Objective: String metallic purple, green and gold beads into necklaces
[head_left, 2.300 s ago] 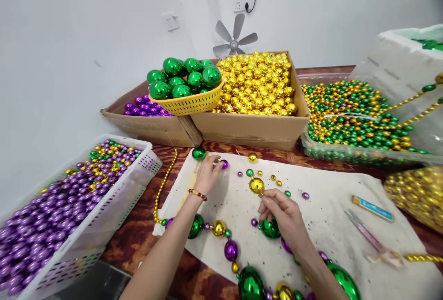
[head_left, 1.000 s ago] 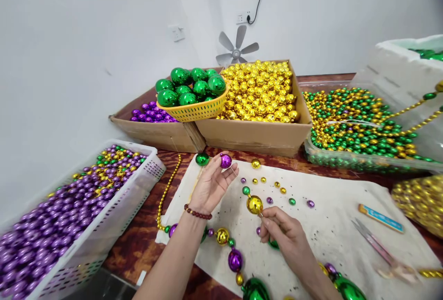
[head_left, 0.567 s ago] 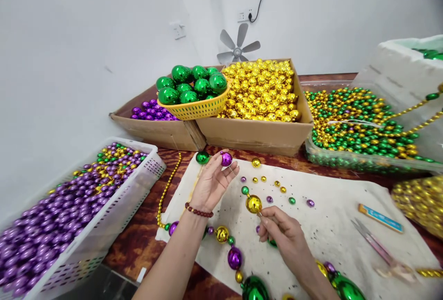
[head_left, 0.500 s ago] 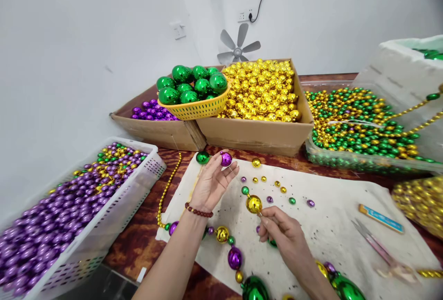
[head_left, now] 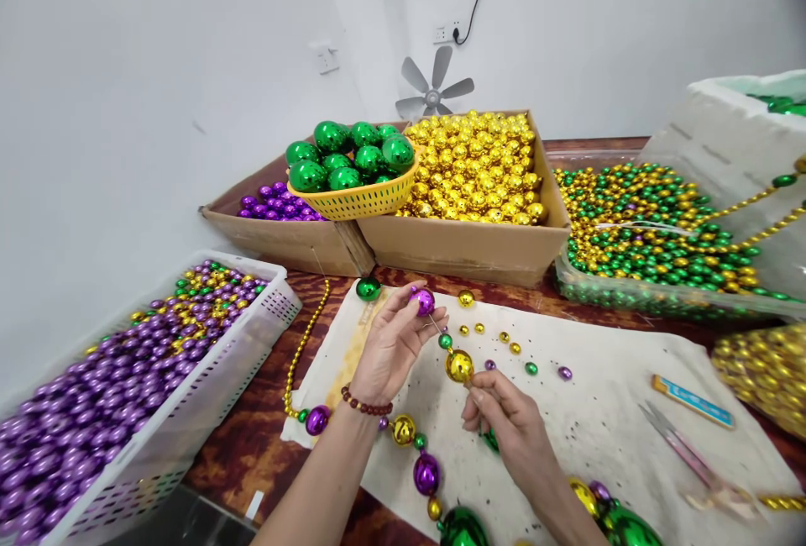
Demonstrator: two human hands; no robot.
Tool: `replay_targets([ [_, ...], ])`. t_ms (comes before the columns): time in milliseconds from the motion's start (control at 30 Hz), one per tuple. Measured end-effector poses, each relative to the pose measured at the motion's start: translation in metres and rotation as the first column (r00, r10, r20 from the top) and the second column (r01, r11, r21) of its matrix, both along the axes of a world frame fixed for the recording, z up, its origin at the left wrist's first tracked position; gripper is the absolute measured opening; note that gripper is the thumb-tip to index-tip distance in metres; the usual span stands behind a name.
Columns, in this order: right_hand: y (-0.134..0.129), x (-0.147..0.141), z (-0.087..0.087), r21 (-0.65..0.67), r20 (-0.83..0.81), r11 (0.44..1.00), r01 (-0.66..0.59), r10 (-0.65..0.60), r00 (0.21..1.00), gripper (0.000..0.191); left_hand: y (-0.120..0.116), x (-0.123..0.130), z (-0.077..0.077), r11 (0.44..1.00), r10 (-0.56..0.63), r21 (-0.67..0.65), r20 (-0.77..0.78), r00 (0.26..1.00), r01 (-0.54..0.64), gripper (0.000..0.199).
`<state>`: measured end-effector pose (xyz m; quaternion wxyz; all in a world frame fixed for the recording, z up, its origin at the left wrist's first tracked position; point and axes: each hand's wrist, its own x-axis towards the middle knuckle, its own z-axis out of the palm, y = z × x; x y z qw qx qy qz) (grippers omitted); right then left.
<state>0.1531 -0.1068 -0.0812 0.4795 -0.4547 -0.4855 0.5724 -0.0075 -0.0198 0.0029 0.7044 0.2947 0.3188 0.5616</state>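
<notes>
My left hand (head_left: 394, 340) pinches a shiny purple bead (head_left: 423, 302) between thumb and fingers. From that bead a thin strand runs down to a small green bead (head_left: 445, 341) and a larger gold bead (head_left: 459, 366). Just under the gold bead, the fingertips of my right hand (head_left: 504, 416) are closed on the bead string, whose held part is mostly hidden. Below my hands lies a strung length with a purple bead (head_left: 426, 474) and a big green bead (head_left: 464, 527). My left forearm covers part of this length.
Loose small beads, such as a green one (head_left: 531, 369), dot the white cloth (head_left: 604, 412). Scissors (head_left: 683, 449) and a blue-orange strip (head_left: 693, 400) lie at right. Behind stand cardboard boxes (head_left: 466, 248) and a yellow basket (head_left: 358, 200); bead bins (head_left: 252, 336) flank the cloth.
My left hand has moved slightly right and down with the purple bead, bringing it closer to the small green bead. My right hand has shifted a little left with the gold bead.
</notes>
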Motion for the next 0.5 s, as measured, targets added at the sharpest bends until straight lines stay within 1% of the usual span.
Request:
replay_targets([
  [100, 0.005, -0.005, 0.004, -0.024, -0.015, 0.999, 0.021, -0.021, 1.000, 0.022, -0.006, 0.006, -0.003, 1.000, -0.003, 0.010, -0.022, 1.000, 0.004, 0.027],
  [167, 0.007, -0.007, 0.006, -0.035, -0.038, 0.999, 0.014, -0.016, 0.999, 0.022, -0.009, 0.008, -0.005, 1.000, -0.010, 0.001, -0.022, 1.000, 0.010, 0.028],
  [300, 0.007, -0.006, 0.006, -0.047, -0.094, 0.996, -0.081, 0.076, 0.993, 0.022, -0.010, 0.008, -0.010, 0.999, -0.004, -0.032, -0.023, 1.000, 0.003, 0.032],
  [333, 0.007, -0.005, 0.005, -0.052, -0.102, 0.995, -0.089, 0.083, 0.991, 0.022, -0.010, 0.007, -0.011, 0.999, -0.006, -0.035, -0.027, 1.000, 0.005, 0.032],
  [400, 0.007, -0.004, 0.004, -0.077, -0.119, 0.995, -0.067, 0.058, 0.991, 0.020, -0.011, 0.007, -0.013, 0.999, -0.020, -0.036, -0.036, 0.999, 0.019, 0.031],
  [500, 0.008, -0.006, 0.003, -0.136, -0.144, 0.991, -0.004, -0.016, 0.989, 0.021, -0.015, 0.007, -0.014, 0.999, -0.043, -0.025, -0.070, 0.997, 0.041, 0.030],
])
